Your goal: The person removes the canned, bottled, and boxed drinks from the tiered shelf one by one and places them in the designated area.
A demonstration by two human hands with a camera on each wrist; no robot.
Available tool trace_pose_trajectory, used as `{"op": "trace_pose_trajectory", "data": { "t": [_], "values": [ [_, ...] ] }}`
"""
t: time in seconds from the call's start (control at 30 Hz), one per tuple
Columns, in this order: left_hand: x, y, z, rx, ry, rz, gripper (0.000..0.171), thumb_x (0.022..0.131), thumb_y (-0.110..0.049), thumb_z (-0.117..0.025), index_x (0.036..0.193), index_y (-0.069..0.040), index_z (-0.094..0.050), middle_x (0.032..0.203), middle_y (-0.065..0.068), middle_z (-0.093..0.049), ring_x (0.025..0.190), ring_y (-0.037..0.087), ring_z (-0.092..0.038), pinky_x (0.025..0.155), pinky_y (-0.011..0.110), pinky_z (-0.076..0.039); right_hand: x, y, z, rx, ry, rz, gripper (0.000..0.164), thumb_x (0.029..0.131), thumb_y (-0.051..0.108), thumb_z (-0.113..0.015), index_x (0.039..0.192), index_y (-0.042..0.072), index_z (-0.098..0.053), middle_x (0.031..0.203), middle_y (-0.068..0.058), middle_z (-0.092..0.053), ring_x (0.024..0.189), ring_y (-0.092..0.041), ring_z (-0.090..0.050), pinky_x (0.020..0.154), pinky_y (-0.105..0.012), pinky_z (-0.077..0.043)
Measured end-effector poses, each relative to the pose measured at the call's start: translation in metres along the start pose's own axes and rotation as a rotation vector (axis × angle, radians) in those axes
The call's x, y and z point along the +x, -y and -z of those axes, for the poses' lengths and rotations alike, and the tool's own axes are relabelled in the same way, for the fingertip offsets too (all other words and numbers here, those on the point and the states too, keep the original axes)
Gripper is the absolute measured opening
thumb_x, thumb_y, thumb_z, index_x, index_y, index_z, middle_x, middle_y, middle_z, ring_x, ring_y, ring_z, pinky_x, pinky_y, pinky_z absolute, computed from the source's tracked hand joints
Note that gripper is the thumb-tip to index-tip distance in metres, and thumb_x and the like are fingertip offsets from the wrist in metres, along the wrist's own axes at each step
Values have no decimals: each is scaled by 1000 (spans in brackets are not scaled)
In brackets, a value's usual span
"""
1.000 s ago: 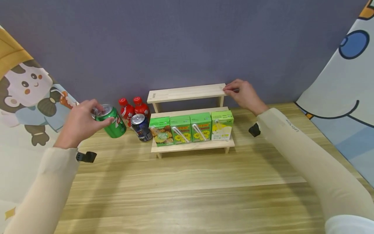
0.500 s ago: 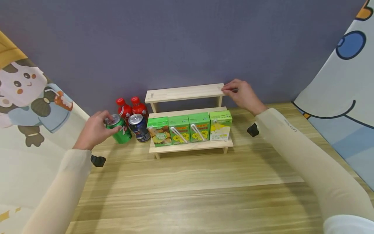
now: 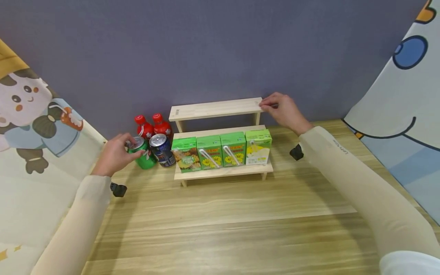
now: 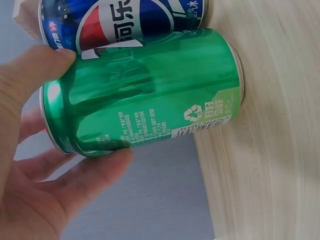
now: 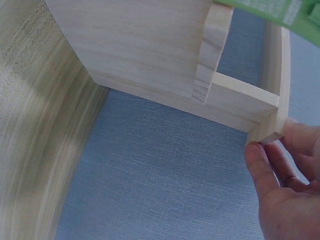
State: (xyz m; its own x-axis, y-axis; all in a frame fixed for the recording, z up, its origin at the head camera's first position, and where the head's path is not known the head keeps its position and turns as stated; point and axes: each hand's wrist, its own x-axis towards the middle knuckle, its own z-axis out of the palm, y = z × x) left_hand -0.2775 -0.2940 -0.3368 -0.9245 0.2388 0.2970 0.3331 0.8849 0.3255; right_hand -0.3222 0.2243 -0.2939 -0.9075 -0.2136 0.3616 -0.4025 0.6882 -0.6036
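Note:
My left hand (image 3: 114,154) grips a green soda can (image 4: 150,100) near its top, thumb on one side and fingers on the other. That can stands upright on the table, side by side with a blue Pepsi can (image 3: 163,154). Behind the cans are two red bottles (image 3: 162,126) with red caps. With thumb and fingertips my right hand (image 3: 284,114) pinches the right end of the top board of a two-tier wooden shelf (image 3: 214,108). Several green drink cartons (image 3: 210,152) line the lower tier, some with straws on the front.
A grey-blue wall (image 3: 220,53) rises right behind the shelf. Printed cartoon panels flank the wood-grain table (image 3: 220,221) on the left and right. The shelf's lower tier stands on short legs (image 3: 264,176).
My left hand has brought the green can rightward and down to the table beside the Pepsi can. My right hand stays at the shelf's end. The head view has shifted slightly.

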Motion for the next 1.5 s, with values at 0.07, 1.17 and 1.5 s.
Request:
{"op": "trace_pose_trajectory", "data": {
  "t": [0.07,1.17,1.5],
  "values": [
    [1,1,-1,1,-7,-11,35,76,-21,-79,96,-3,-57,91,14,-58,81,31,-55,67,46,-44,1,0,-1,-1,-2,-2,21,94,12,-59,110,2,-69,114,-11,-57,104,-26,-52,89,-40,-45],
    [7,-101,3,-223,-28,-545,36,79,-18,-78,110,-11,-63,119,-1,-54,106,17,-53,87,37,-44,2,-1,-5,-3,-22,1,20,93,9,-59,108,0,-69,112,-12,-58,104,-26,-53,89,-40,-46],
    [12,-121,-6,-168,58,-558,33,82,-22,-75,110,-12,-62,121,4,-55,114,19,-48,94,43,-40,2,-2,-5,7,-19,-5,20,93,11,-60,107,0,-69,112,-11,-58,105,-26,-53,89,-40,-45]
  ]
}}
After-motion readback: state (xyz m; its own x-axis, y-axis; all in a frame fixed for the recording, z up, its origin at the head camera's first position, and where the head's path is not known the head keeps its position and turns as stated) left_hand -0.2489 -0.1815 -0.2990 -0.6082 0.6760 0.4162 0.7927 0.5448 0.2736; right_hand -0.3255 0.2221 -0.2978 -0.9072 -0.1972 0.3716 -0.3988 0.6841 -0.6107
